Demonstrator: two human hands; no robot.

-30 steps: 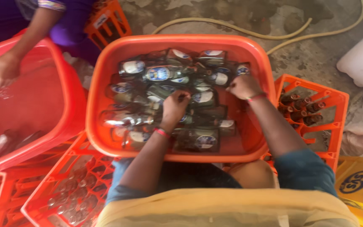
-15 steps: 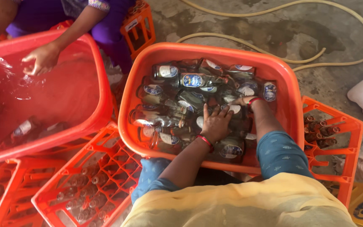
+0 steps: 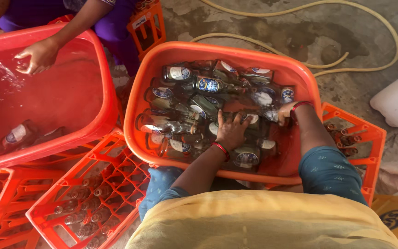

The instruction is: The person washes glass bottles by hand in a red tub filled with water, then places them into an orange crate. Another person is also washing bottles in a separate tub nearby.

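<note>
Two hands sunk among soaking glass bottles in a tub.

Left hand lies spread, palm down, on labelled clear glass bottles filling the orange plastic tub; at its 3 o'clock, right hand curls among them, grasp hidden. At 9 o'clock, another person's hand over a red tub.

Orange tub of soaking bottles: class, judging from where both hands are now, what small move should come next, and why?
Probably close the left hand around the bottle beneath it and lift it out. That hand lies flat on the glass bottles in the water-filled orange tub, gripping nothing, while the right hand reaches among bottles near the far side.
</note>
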